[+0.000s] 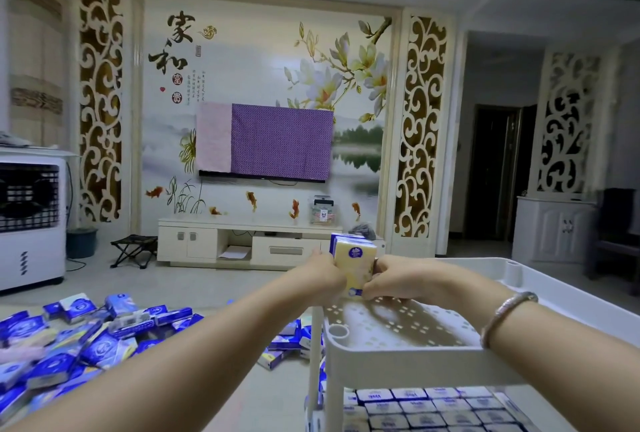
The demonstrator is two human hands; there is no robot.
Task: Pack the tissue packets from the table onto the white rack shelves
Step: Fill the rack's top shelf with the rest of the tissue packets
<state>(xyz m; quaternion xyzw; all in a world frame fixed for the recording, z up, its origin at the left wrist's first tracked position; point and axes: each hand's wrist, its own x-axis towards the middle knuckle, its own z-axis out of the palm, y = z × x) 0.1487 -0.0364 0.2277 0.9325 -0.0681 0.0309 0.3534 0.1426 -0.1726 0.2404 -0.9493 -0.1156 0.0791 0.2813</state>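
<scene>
Both hands meet near the middle of the frame, a little right of center. Left hand and right hand each curl their fingers round a small stack of tissue packets, one hand on each side. That stack is pale yellow in front with blue packets behind it, and its bottom edge touches the far end of the top shelf of the white rack. This shelf is white with little holes in it (they look like tiny dashes). A silver bangle sits on the right wrist.

Lower down, at the bottom right of the frame, the next shelf holds packed packets in neat rows, lying flat and touching each other.

At the lower left, a big messy heap of blue packets lies spread out, and a few more lie just left of the rack's leg.

Further back, a covered screen hangs on the painted wall above a long low cabinet.
</scene>
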